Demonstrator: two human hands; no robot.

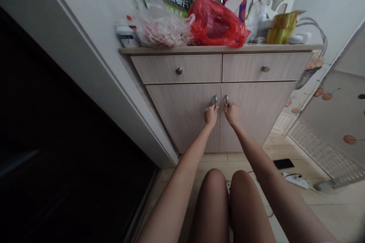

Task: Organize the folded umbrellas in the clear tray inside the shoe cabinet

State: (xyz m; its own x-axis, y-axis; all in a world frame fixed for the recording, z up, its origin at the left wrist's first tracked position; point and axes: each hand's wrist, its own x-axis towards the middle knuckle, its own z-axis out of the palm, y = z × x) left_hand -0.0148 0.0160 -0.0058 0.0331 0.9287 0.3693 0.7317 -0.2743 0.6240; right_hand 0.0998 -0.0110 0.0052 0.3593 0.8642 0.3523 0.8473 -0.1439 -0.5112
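In the head view, a pale wood-grain cabinet (182, 117) stands in front of me with both its lower doors closed. My left hand (211, 115) is closed on the lower end of the left door handle (215, 99), a small metal pull. Gripped the same way by my right hand (231, 114) is the right door handle (226, 98). The two hands are side by side, with the seam between the doors running between them. Above them are two closed drawers with round knobs, the left knob (178, 71) and the right knob (265, 69).
On the cabinet top (182, 49) sit a red plastic bag (196, 11), a clear bag (168, 26), a white jar (125, 36) and yellow packs (281, 28). A phone (283, 164) and a power strip (296, 179) lie on the floor at right. A dark doorway is at left.
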